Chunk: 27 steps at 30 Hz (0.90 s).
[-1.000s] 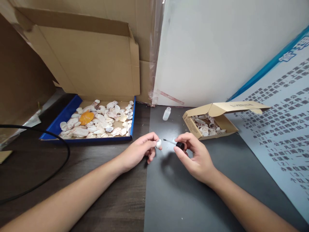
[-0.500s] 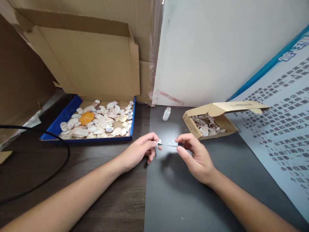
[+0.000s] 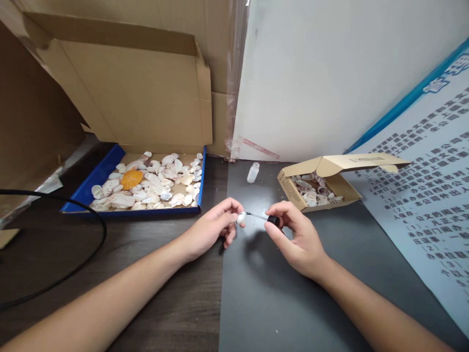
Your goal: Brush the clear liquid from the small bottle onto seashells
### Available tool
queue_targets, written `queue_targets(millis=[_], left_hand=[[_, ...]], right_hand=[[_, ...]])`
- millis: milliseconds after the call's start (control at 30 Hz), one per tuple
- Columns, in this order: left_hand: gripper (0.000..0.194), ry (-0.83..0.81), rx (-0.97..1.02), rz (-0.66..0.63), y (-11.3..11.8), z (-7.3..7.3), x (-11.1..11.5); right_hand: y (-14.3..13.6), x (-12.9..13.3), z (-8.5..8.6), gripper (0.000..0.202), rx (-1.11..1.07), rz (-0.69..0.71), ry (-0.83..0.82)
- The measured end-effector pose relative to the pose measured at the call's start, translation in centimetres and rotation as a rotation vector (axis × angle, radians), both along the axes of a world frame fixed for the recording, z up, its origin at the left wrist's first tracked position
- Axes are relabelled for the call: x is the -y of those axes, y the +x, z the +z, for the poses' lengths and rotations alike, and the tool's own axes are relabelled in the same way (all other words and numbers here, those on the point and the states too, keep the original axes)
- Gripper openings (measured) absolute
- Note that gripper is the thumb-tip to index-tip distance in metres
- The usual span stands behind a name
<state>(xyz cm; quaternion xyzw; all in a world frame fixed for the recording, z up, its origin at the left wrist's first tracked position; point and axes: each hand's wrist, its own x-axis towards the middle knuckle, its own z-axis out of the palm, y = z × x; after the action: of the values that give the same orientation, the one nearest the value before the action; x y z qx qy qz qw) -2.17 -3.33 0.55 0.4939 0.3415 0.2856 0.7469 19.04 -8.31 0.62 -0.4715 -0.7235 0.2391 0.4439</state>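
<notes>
Between the thumb and fingers of my left hand [image 3: 218,224] is a small white shell [image 3: 241,218]. My right hand [image 3: 296,235] is closed on the black cap of a thin brush [image 3: 273,220], whose clear stem points left. The dark brush tip is just right of the shell, with a small gap between them. Behind the hands a small translucent bottle [image 3: 252,172] stands uncapped on the dark grey mat [image 3: 256,303].
At the left, an open blue box [image 3: 128,213] holds many shells, one of them orange [image 3: 132,179]. A smaller cardboard box [image 3: 293,191] at the right also holds shells. A black cable [image 3: 104,234] curves over the table's left side. A printed sheet [image 3: 421,195] lies far right.
The brush tip has moved off the shell to the right, and the brush now tilts so that its black cap shows more. The shell has turned slightly in my left fingers.
</notes>
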Motion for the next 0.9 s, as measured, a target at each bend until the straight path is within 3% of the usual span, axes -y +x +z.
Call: queue_targets(millis=[900], left_hand=[[0.018, 0.006, -0.042, -0.023, 0.0, -0.01, 0.02]], right_hand=[[0.07, 0.02, -0.12, 0.011, -0.007, 0.002, 0.047]])
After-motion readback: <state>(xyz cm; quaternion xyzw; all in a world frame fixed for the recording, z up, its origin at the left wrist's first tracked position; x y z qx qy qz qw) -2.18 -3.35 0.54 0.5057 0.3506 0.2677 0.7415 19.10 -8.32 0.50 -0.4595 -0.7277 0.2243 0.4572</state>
